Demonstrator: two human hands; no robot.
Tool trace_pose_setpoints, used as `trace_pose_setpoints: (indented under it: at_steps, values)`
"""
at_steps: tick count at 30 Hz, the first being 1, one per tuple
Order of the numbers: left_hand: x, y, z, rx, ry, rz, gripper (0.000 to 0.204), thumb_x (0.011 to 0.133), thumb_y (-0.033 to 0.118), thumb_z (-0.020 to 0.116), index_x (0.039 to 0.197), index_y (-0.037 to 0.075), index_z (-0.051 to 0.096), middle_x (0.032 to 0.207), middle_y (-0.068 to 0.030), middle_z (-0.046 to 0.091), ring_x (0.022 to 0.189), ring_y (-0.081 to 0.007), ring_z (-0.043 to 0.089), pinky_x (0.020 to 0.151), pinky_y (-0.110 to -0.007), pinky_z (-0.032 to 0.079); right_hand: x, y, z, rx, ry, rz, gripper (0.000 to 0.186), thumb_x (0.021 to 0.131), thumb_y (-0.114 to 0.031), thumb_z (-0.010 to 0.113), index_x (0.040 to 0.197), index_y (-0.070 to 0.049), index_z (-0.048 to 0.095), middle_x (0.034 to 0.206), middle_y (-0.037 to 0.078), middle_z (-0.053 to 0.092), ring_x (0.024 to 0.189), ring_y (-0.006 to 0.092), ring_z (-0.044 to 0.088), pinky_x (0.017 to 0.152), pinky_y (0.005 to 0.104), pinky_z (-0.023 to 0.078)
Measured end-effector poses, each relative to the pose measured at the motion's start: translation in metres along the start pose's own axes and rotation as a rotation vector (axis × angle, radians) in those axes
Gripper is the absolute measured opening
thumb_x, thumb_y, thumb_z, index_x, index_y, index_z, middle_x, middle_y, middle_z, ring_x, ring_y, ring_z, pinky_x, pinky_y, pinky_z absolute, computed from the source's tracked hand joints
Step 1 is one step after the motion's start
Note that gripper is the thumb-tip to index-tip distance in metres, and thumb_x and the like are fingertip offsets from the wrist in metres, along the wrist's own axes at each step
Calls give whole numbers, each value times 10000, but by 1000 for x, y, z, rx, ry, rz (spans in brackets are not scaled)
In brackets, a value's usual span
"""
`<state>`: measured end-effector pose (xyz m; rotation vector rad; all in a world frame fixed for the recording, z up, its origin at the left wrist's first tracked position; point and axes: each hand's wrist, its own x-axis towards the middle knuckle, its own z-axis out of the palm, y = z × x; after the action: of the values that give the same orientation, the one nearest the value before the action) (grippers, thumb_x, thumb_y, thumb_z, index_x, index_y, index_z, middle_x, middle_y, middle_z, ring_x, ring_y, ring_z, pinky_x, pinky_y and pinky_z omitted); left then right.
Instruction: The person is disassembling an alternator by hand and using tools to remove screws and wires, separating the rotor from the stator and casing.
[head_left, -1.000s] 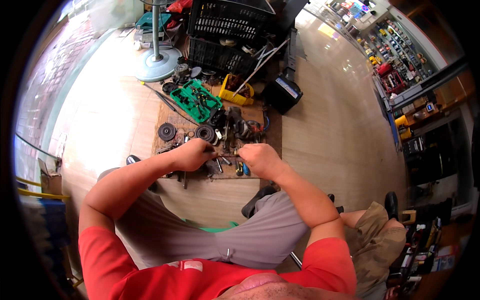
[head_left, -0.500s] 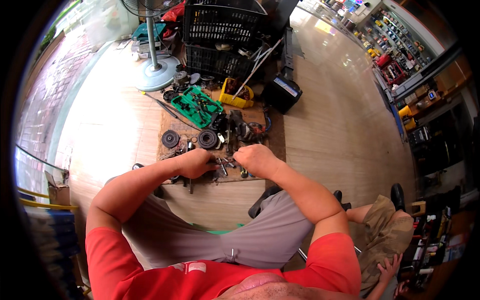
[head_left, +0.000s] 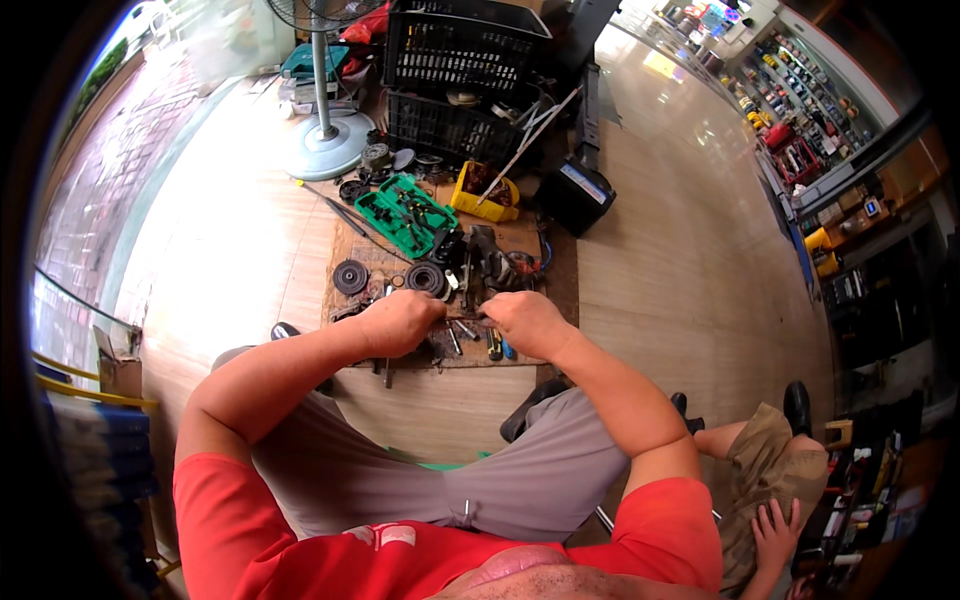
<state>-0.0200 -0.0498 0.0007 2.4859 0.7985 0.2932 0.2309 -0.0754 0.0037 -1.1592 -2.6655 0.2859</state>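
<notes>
My left hand (head_left: 405,322) is closed over the near part of a cardboard sheet (head_left: 560,300), holding one end of a thin dark piece (head_left: 459,319). My right hand (head_left: 515,322) pinches toward its other end; fine detail is too small to make out. Beyond them lie two black round parts (head_left: 350,277) and a dark metal assembly (head_left: 492,262). Small sockets or metal pins (head_left: 455,340) and yellow and blue-handled tools (head_left: 494,344) lie just below, between my hands. A green open tool case (head_left: 400,215) sits farther back.
Stacked black crates (head_left: 455,125), a pedestal fan (head_left: 328,140), a yellow bin (head_left: 483,192) and a black battery (head_left: 575,195) stand behind. Another person's leg (head_left: 760,450) and hand (head_left: 775,535) are at right. Glass shelving (head_left: 800,110) lines the far right.
The whole view has shifted slightly. My hands stay close together over the cardboard, with slight movement. The other person's hand has come into view on their leg at the right.
</notes>
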Motion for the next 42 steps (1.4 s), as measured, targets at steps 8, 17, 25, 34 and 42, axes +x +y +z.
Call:
trace_pose_setpoints:
  at_steps: [8, 17, 25, 34, 42]
  values:
    - [-1, -1, 1, 83, 18, 13, 135, 861, 150, 570, 871, 18, 594, 853, -192, 634, 808, -397, 632, 699, -479, 502, -1, 2, 0, 12, 79, -14, 15, 784, -74, 557, 771, -68, 552, 764, 107, 591, 768, 304, 628, 655, 397, 514]
    - [-2, -12, 5, 111, -18, 87, 133, 845, 141, 539, 860, 13, 574, 821, -195, 627, 753, -379, 638, 660, -472, 508, 4, -9, -3, -57, 79, -37, 109, 778, -54, 563, 871, -68, 620, 768, 101, 596, 758, 290, 635, 645, 379, 516]
    - [-4, -13, 3, 110, -8, 62, 137, 841, 148, 532, 860, 27, 593, 818, -168, 631, 795, -359, 638, 702, -453, 510, 10, -14, -1, -38, 140, -33, 77, 780, -55, 561, 842, -67, 604, 751, 108, 577, 730, 306, 610, 634, 393, 494]
    - [1, -16, 6, 262, -22, 11, 123, 834, 146, 536, 859, 41, 595, 839, -149, 631, 772, -348, 646, 679, -448, 515, 13, -9, 3, -89, 132, -15, 36, 778, -86, 571, 754, -83, 544, 709, 97, 570, 714, 302, 617, 607, 400, 492]
    - [5, -3, 11, 161, -15, -61, 96, 783, 111, 557, 839, 47, 602, 765, -170, 652, 784, -362, 659, 684, -473, 515, 19, -11, 3, -141, 113, -47, 62, 785, -101, 572, 740, -88, 532, 701, 91, 572, 710, 294, 622, 596, 400, 494]
